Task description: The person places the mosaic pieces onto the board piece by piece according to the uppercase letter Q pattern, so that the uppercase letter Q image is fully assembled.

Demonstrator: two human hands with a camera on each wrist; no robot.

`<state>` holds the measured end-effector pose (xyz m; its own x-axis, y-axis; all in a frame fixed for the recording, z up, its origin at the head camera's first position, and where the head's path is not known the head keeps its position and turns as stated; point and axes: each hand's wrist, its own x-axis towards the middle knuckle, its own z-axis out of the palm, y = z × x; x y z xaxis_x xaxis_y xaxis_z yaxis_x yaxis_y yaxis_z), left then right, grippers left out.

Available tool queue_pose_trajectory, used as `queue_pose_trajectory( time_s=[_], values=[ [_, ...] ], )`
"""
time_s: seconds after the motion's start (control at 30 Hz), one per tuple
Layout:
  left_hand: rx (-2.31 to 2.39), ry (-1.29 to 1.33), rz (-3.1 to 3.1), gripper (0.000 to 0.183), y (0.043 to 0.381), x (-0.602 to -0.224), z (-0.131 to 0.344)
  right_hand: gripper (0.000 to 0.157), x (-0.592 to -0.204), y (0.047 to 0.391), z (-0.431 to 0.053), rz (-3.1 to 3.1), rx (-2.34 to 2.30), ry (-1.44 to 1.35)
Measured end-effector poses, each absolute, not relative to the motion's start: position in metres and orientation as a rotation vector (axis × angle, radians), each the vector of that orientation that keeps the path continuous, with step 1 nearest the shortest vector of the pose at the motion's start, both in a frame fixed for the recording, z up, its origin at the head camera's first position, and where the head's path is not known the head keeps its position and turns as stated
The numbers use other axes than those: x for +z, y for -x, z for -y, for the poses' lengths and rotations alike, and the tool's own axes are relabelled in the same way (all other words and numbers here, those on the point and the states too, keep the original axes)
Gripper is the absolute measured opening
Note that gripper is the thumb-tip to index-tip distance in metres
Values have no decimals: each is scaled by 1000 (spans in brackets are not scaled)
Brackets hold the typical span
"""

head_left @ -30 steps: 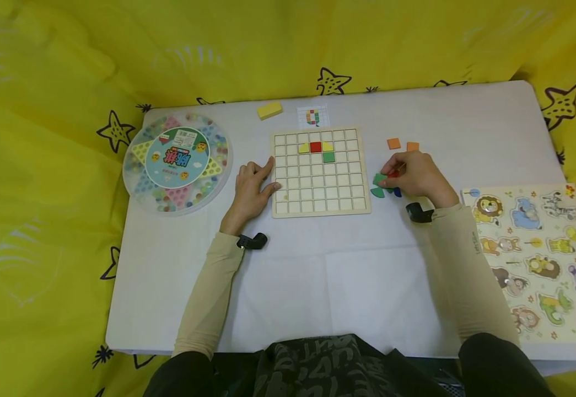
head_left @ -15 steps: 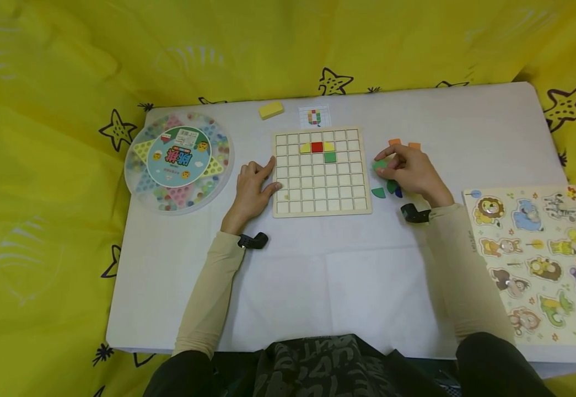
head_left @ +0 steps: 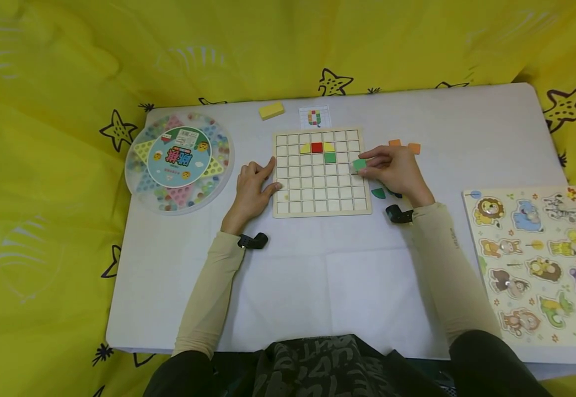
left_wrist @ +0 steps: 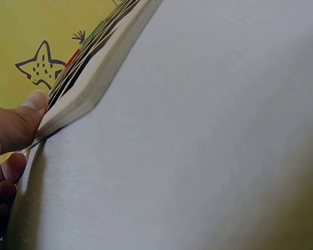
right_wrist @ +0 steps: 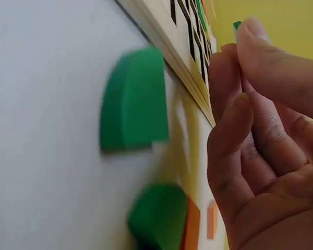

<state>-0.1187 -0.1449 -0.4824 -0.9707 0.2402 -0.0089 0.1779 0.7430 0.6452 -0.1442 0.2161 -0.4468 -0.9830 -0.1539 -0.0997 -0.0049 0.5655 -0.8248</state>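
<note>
My left hand (head_left: 252, 193) steadies the left edge of a wooden grid board (head_left: 307, 205), thumb over the rim and index finger against the side. In the left wrist view, the thumb (left_wrist: 27, 119) lies on the board's edge. My right hand (head_left: 394, 171) pinches a green square tile (head_left: 359, 165) over the board's right columns; only its corner peeks past the fingertips in the right wrist view. Set in the grid are a red square (head_left: 316, 147), two yellow rounded pieces (head_left: 305, 148) and a green square (head_left: 329, 157).
Right of the board lie a green quarter-round piece (head_left: 378, 193), orange squares (head_left: 414, 148) and pieces partly hidden by the hand. Behind it are a pattern card (head_left: 315, 117) and a yellow block (head_left: 271, 110). A round game box (head_left: 178, 160) stands left, an animal puzzle (head_left: 540, 264) right.
My right hand has picked the green tile from the loose pieces and carried it left over the board's right side. The left hand stays put.
</note>
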Motion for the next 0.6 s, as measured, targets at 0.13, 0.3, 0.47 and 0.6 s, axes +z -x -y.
queue_pose_trajectory(
  time_s=[0.13, 0.3, 0.47, 0.6],
  values=[
    [1037, -348, -2854, 71, 119, -483, 145, 31, -450, 145, -208, -2618, -1394, 136],
    [1035, -353, -2859, 71, 118, -482, 145, 30, -455, 147, -198, -2611, -1416, 168],
    [1034, -347, -2855, 71, 118, -481, 145, 28, -456, 148, -191, -2602, -1440, 193],
    [1036, -345, -2847, 71, 118, -480, 145, 27, -456, 148, -187, -2606, -1449, 205]
  ],
)
